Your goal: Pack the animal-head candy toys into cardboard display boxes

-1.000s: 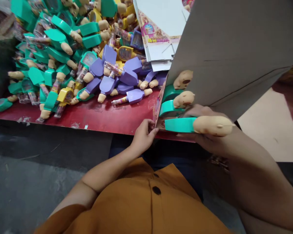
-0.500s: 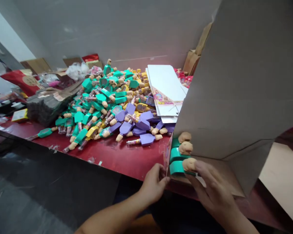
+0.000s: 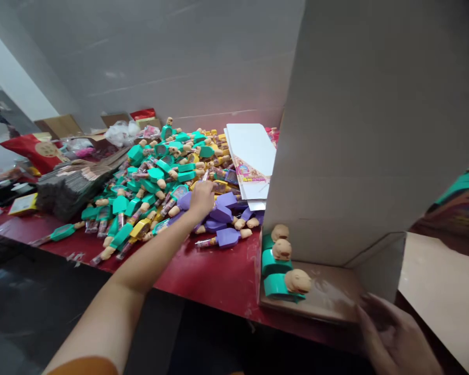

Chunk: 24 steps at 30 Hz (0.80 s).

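Note:
My left hand (image 3: pixel 202 199) reaches into the pile with its fingers curled down over the purple toys; what its fingertips hold is hidden. Purple paddle-shaped toys (image 3: pixel 229 237), with tan animal heads and clear candy tubes, lie around it. Near the front right corner of an upright cardboard box (image 3: pixel 328 291) is my right hand (image 3: pixel 394 330), thumb and fingers apart, nothing seen in it; whether it touches the box I cannot tell. Inside, along the box's left wall, three green toys (image 3: pixel 277 286) stand in a row, tan heads up.
Green toys (image 3: pixel 120 204) and yellow ones (image 3: pixel 141 228) make up much of the pile on the red table (image 3: pixel 207 276). White printed cards (image 3: pixel 252 151) lie on its right side. Stacked brown cardboard (image 3: pixel 68 187) and a red bag (image 3: pixel 35 153) are at left.
My left hand has left the box's edge and moved up and left onto the pile. My right hand has let go of the front green toy and moved right. The view has shifted.

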Each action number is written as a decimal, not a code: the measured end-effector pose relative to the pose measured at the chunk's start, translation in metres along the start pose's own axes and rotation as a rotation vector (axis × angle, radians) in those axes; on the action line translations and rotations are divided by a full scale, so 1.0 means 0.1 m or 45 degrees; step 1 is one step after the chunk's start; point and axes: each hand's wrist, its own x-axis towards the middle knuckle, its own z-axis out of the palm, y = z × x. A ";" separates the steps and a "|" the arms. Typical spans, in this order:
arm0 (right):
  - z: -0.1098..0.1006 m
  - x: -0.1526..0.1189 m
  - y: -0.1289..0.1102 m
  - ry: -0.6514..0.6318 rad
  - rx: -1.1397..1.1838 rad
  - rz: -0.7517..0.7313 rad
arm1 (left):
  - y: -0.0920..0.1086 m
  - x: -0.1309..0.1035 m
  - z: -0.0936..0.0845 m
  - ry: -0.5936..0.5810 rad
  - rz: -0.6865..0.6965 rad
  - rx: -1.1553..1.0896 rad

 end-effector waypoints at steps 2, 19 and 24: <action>0.04 -0.05 -0.04 0.029 0.009 -0.140 | 0.00 0.39 0.07 -0.048 0.049 0.136; -0.10 -0.20 -0.18 0.142 0.128 -0.153 | -0.20 0.58 -0.05 0.101 0.277 0.533; 0.12 -0.07 -0.15 0.334 -0.078 0.191 | -0.29 0.44 -0.04 0.181 0.223 0.492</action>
